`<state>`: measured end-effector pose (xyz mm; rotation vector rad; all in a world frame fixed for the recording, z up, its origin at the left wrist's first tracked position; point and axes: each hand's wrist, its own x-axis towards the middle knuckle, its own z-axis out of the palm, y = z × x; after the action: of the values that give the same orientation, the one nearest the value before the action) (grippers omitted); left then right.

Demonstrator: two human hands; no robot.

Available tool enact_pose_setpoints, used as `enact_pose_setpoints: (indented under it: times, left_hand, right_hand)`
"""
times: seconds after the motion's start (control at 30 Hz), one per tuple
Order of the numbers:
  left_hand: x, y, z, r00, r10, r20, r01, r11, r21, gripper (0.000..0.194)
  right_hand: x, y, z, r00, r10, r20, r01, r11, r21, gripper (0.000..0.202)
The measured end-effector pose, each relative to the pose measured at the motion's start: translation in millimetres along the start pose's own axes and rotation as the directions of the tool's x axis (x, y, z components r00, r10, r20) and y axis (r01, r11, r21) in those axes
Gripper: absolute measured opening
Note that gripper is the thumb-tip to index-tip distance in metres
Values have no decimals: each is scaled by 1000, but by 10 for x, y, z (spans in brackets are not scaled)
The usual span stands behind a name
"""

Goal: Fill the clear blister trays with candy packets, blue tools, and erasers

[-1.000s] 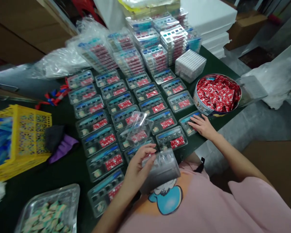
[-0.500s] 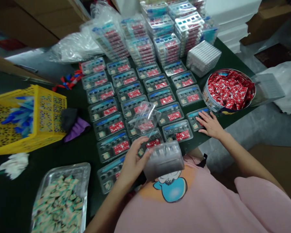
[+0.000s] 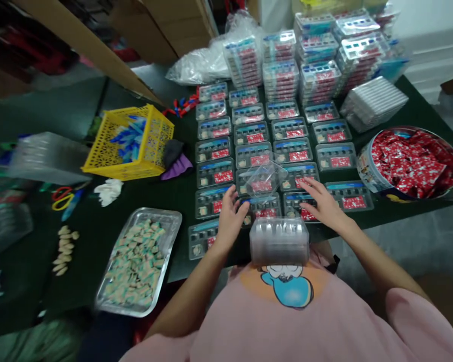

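Covers [image 3: 279, 242] stand stacked at the near edge, beyond which the left hand [image 3: 231, 221] and right hand [image 3: 326, 208], fingers apart, flank filled trays [image 3: 290, 129], apparently uncovered, with seemingly finished packs [image 3: 281, 83] stacked behind.

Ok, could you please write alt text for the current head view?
Left hand and right hand, both open, over rows of clear trays with red packets; a round tin of red packets stands right, a yellow basket left, stacked trays behind.
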<state>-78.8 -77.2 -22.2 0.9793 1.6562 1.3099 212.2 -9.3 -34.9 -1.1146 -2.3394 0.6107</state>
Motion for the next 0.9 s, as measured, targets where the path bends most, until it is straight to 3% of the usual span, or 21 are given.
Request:
enact_pose_setpoints:
  times: [0.07,0.17,0.3,0.4,0.5,0.63,0.73,0.8,0.9]
  left_hand:
    - [275,15,82,991,134,16,-135,974,184,69]
    - [611,34,230,952,254,169,-305,807,505,91]
    - [799,24,412,910,75,408,-375,566,734,105]
    - [760,5,472,864,-40,502,-424,480,768,107]
    - [644,-7,483,869,-27,494,-434,439,786,105]
    - [545,-40,487,898,72,434,-423,417,805,69]
    - [578,-54,422,894,168,415,-444,439,781,63]
    - [610,-25,307,870,289,398,-492,469,734,58]
    - [590,85,49,785,509,353,-606,514,607,51]
  right_hand:
    - [319,25,127,999,-11,42,13,999,-48,67]
    - [662,20,335,994,7,108,10,987,-160,73]
    - [864,-14,510,978,52,200,3,965,-262,76]
    - [908,18,578,982,28,188,21,967,-255,67]
    - [936,79,659,995,-31,92,47,982,-184,51]
    - [991,73,741,993,-99,-62,96,994,-51,42]
    - [988,-18,661,988,-81,-130,88,995,49,44]
    - [921,-87,527,987,-57,-152,76,989,123,47]
    - [686,-148,288,994,17,-105,11,967,256,44]
